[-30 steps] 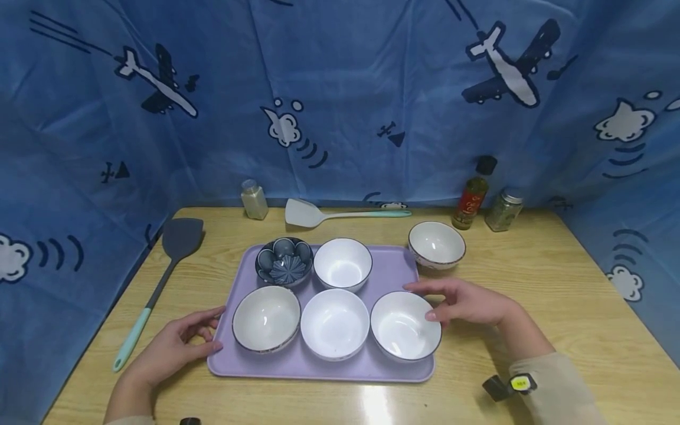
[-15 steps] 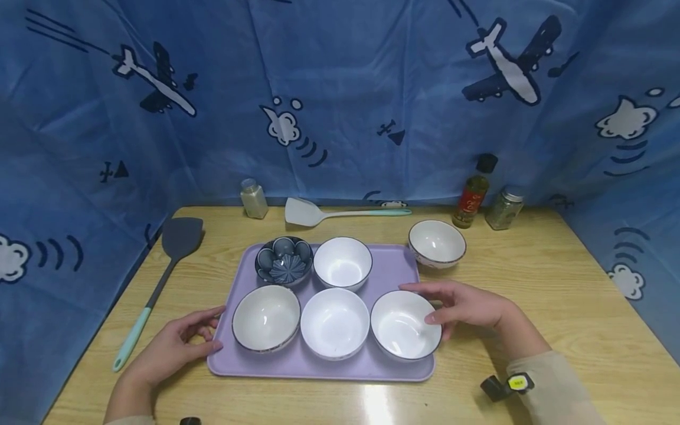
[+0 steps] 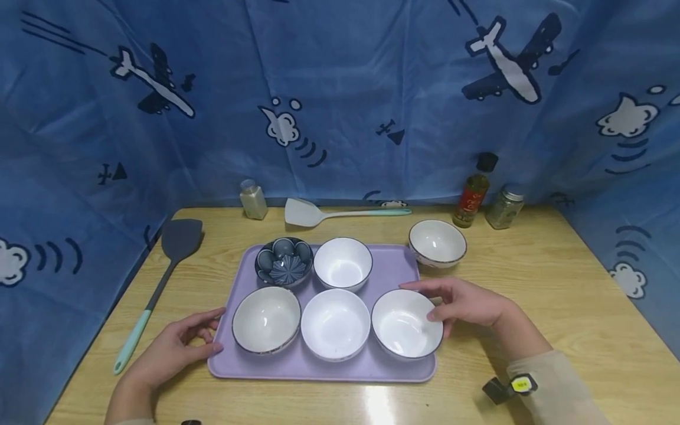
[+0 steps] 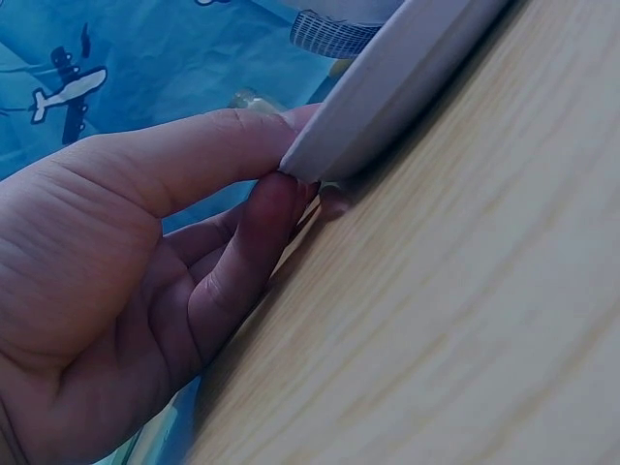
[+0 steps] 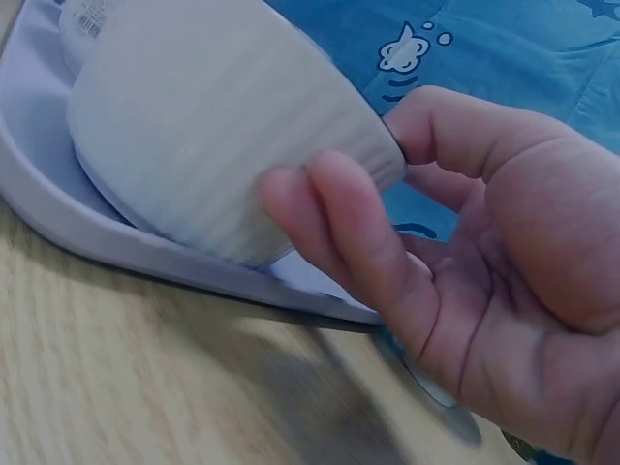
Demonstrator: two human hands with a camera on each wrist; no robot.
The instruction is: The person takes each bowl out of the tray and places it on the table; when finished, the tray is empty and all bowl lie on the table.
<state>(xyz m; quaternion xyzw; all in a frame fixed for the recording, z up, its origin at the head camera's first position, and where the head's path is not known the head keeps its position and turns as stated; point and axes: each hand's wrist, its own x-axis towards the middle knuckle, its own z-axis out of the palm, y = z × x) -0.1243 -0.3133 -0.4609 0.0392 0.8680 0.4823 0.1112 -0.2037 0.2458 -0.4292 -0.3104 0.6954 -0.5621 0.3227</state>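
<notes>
In the head view my left hand is at the left end of a lilac tray. The left wrist view shows its thumb and fingers pinching the tray's rim. My right hand holds the dark-rimmed white bowl at the tray's front right corner. Its thumb is over the bowl's rim, and in the right wrist view fingers lie against the ribbed outer wall. Beside it on the tray stand a plain white bowl, a cream bowl, a dark-blue patterned bowl and another white bowl.
A patterned bowl stands past the tray's back right corner. A grey turner lies left, a white turner behind. A shaker jar, a sauce bottle and a spice jar line the back, before a blue curtain.
My right hand's index finger has shifted slightly left along the bowl. The left hand, tray and bowls look almost the same; the head view has moved a little.
</notes>
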